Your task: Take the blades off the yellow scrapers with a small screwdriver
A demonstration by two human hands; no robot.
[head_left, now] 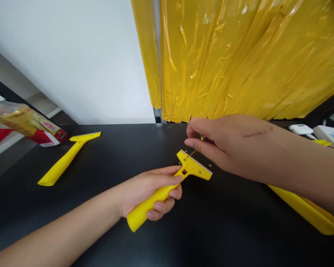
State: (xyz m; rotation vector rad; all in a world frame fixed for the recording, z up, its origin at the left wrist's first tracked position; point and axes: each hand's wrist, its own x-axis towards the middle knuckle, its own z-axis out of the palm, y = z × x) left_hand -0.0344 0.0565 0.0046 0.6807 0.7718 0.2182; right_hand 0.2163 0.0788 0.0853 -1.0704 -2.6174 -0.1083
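Observation:
My left hand (153,191) is wrapped round the handle of a yellow scraper (195,167), whose wide head points up and to the right. Two small screws sit in that head. Above it, my right hand (211,139) pinches a thin screwdriver (191,154); its shaft slants down and the tip meets the left screw. Most of the screwdriver's handle is hidden by my fingers. A few tiny metal parts, among them a small nut (210,165), lie on the black table just beyond the scraper head.
A second yellow scraper (68,159) lies at the left, near a bottle on its side (30,122). Yellow handles (303,209) show partly under my right forearm. White earbuds (302,129) and a white box (331,136) are at the right. A yellow plastic sheet (239,63) hangs behind the table.

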